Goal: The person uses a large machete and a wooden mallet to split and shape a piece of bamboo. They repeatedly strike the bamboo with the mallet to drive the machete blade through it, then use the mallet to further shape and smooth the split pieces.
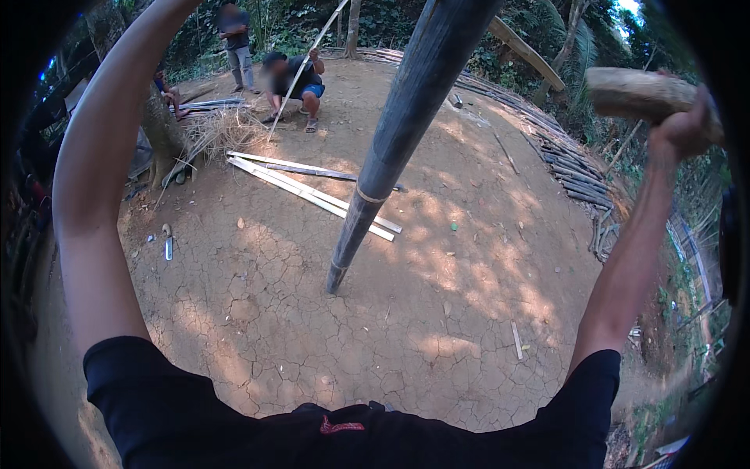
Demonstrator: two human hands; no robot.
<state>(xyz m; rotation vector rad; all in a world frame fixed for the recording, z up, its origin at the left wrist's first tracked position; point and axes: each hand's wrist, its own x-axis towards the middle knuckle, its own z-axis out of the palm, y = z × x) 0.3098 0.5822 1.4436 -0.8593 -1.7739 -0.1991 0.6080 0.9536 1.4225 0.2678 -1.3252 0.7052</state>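
Observation:
My right hand [689, 129] is raised at the upper right, its fingers wrapped round a short, thick wooden log [637, 92]. My left arm reaches up past the top edge, so the left hand is out of sight. Between my arms a dark bamboo pole [391, 141] stands tilted, its lower end on the ground and its top beyond the picture. Beside the pole's upper part, a flat tan piece with an angled tip [530, 56] sticks out toward the log; what holds it is hidden.
Pale split bamboo strips [312, 191] lie on cracked earth [258, 328]. A knife [168, 244] rests at left. One person [301, 82] squats with a long strip; another person [237, 43] stands behind. Dark bamboo poles [574, 176] are stacked at right, near a tree trunk's [160, 129] opposite side.

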